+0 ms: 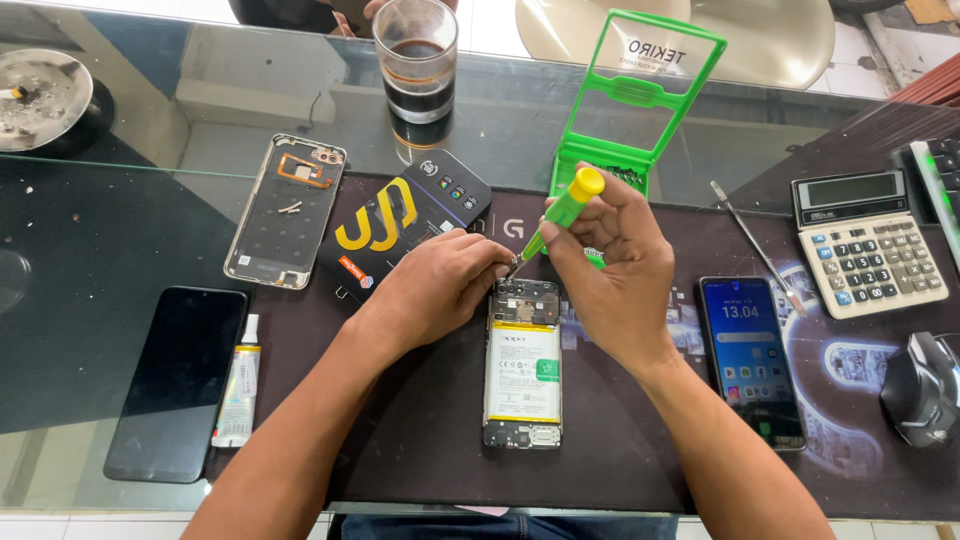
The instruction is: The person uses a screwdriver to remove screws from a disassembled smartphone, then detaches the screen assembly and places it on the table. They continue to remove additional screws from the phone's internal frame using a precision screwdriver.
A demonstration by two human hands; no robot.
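I see the opened smartphone (522, 365) lying flat on the dark mat (420, 440), in the middle of the surface (100, 220), with its back cover taken off so that the battery and the circuit board at the top end are visible. My left hand (440, 285) rests on the mat at the upper left corner of this phone, with the fingers curled and the fingertips touching the top edge; it grips nothing that I can see, it only presses there. My right hand (610, 260) is closed around a small screwdriver (558, 215) with a green shaft and a yellow cap. The tool is tilted, and its tip comes down at the top of the phone, just beside the left fingertips.

Behind the right hand stands an open green bit case (640, 100) with its lid upright. To the left of the hands lie a black box with a yellow pattern (405, 225), a removed back cover (287, 210), a dark phone (178, 382) and a small glue tube (238, 385). To the right lie a phone with a lit screen (750, 360), metal tweezers (755, 245), a calculator (868, 245) and a computer mouse (922, 390). A glass with a dark drink (416, 60) stands at the far side.
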